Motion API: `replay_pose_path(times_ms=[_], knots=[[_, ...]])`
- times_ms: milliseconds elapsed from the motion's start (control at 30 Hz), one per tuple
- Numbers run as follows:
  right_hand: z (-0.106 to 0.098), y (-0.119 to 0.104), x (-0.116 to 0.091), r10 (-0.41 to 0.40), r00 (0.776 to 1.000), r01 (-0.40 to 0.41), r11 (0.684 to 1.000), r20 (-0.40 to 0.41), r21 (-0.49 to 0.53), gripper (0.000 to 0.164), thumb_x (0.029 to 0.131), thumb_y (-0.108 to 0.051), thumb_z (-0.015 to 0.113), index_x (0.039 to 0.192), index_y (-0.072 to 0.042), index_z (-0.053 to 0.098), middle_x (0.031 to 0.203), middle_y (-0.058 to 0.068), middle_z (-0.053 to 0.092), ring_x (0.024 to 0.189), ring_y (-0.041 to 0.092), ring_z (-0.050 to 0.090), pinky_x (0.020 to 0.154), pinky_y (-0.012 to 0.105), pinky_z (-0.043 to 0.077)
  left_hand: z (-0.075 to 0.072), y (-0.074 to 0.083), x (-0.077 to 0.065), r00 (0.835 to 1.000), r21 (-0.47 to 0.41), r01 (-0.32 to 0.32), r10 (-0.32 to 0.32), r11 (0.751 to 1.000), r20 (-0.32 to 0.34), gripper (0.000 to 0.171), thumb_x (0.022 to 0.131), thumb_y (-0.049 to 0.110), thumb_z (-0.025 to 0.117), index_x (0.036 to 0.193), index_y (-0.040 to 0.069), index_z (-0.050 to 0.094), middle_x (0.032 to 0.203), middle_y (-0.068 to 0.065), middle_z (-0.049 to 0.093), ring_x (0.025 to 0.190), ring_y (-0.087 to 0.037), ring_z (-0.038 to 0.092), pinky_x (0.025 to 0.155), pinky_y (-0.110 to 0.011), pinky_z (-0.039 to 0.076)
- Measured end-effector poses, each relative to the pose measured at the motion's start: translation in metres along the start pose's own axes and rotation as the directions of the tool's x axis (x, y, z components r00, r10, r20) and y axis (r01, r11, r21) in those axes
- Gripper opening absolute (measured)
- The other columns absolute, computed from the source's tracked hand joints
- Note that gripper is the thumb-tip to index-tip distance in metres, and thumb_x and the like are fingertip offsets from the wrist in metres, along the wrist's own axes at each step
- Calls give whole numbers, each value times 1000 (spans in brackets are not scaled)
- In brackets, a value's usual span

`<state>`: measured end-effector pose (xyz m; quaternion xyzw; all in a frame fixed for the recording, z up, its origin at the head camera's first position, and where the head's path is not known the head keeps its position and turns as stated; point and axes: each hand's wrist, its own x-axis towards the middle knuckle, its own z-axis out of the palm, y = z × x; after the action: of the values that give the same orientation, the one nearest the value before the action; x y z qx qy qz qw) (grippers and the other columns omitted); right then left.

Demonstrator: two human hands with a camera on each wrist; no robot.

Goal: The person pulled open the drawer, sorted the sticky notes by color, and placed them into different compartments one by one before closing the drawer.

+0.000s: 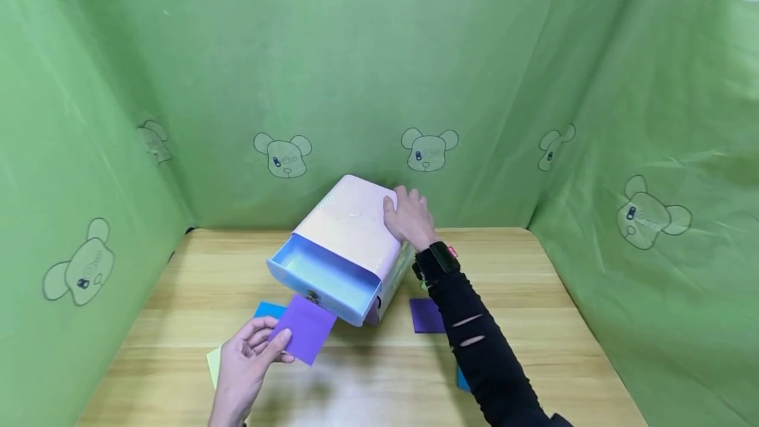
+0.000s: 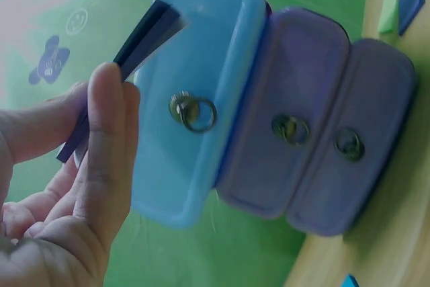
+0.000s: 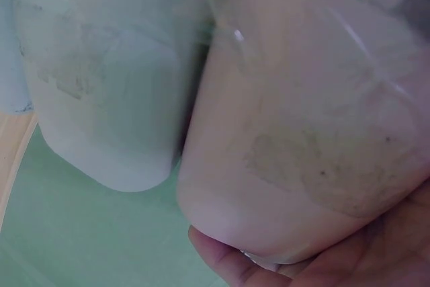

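My left hand (image 1: 244,362) pinches a purple paper square (image 1: 305,333) between thumb and fingers, just in front of the drawer cabinet. Edge-on in the left wrist view, the purple square (image 2: 142,39) looks like a few thin layers. The small cabinet (image 1: 350,219) has a pale pink top and stands angled on the table. Its top drawer, light blue (image 1: 340,305) with a ring pull (image 2: 195,112), is pulled out. Two purple drawers (image 2: 285,92) below it sit further back. At the cabinet's rear right, my right hand (image 1: 411,218) grips the top edge, thumb on top.
By the left hand lie a blue square (image 1: 269,310) and a light green square (image 1: 214,364). Another purple square (image 1: 425,317) and a blue piece (image 1: 462,379) lie beside the right forearm. Green cloth walls (image 1: 356,84) with bear prints enclose the wooden table (image 1: 516,282).
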<state>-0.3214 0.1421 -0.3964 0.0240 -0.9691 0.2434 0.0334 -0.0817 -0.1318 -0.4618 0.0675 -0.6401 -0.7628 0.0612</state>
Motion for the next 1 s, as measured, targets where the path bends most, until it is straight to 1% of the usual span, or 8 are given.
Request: replay_pose_path(times_ms=[67, 233, 400, 533, 700, 833, 1000], knots=[[0, 0, 0, -4, 1000, 4, 1000, -2, 1, 62, 106, -49, 29, 154, -10, 35, 148, 25, 42, 129, 42, 45, 102, 60, 48, 4, 3, 2, 999, -21, -35, 35, 999, -2, 23, 90, -3, 71, 109, -8, 59, 89, -4, 77, 75, -16, 74, 64, -33, 65], [3, -1, 0, -7, 1000, 7, 1000, 7, 6, 62, 106, -49, 29, 153, -10, 35, 148, 25, 42, 128, 42, 46, 101, 59, 49, 12, 10, 7, 995, -39, -94, 93, 995, -19, 24, 91, -6, 68, 112, -9, 59, 92, -3, 77, 77, -16, 75, 65, -33, 65], [3, -1, 0, -11, 1000, 11, 1000, 0, 13, 63, 106, -50, 28, 154, -10, 35, 148, 24, 42, 128, 41, 45, 102, 59, 48, 20, 19, 15, 990, -62, -139, 138, 988, -15, 28, 91, -8, 67, 117, -10, 57, 95, -3, 77, 80, -15, 75, 70, -34, 65], [1, -1, 0, -15, 1000, 15, 1000, 0, 14, 62, 106, -50, 29, 153, -10, 35, 147, 24, 42, 128, 41, 45, 102, 58, 48, 26, 24, 21, 990, -65, -139, 138, 988, -25, 33, 90, -7, 69, 121, -9, 57, 97, -3, 77, 82, -15, 75, 73, -34, 65], [-1, -1, 0, -6, 1000, 6, 1000, 1, 10, 62, 106, -49, 29, 154, -10, 35, 148, 24, 42, 129, 42, 45, 102, 59, 48, 32, 28, 29, 992, -61, -119, 116, 991, -58, 35, 91, 0, 72, 123, -4, 59, 99, -2, 76, 84, -14, 75, 75, -32, 65], [-1, -1, 0, -14, 1000, 14, 1000, -1, 11, 63, 106, -49, 29, 154, -10, 35, 149, 25, 41, 129, 42, 45, 103, 60, 47, 35, 29, 33, 991, -63, -113, 108, 992, -85, 35, 90, 3, 74, 122, -2, 61, 98, -2, 75, 81, -13, 74, 75, -31, 65], [0, 0, 0, -4, 1000, 4, 1000, -5, 10, 62, 106, -49, 29, 154, -10, 35, 148, 24, 42, 130, 41, 45, 103, 59, 47, 38, 32, 37, 989, -44, -121, 116, 992, -90, 34, 91, 4, 74, 122, -1, 61, 97, -2, 74, 78, -13, 73, 74, -30, 65]])
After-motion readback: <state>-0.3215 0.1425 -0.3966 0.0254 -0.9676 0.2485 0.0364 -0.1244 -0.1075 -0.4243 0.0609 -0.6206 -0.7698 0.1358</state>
